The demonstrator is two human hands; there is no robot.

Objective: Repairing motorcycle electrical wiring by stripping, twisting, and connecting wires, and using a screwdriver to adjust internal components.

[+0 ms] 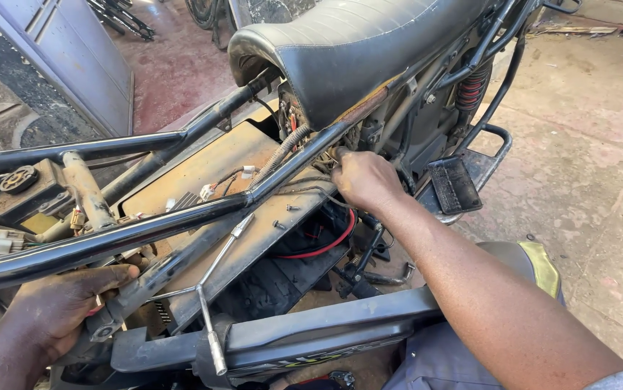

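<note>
Nearest the camera, the left hand [58,307] wraps its grip around the lower frame tube [127,292] of a stripped motorcycle. Just right of it, a T-handle wrench [210,296] rests loose across the frame. Above runs the black upper frame tube [145,227]. Further right, the right hand [366,180] reaches under the black seat [355,50], fingers curled among the wiring [290,155]; what it pinches cannot be told. A red cable [326,242] loops below.

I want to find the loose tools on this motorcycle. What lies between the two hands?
In the head view, a silver T-handle wrench rests on the frame between the left hand and right hand, with two loose screws on the brown panel above it.
</note>
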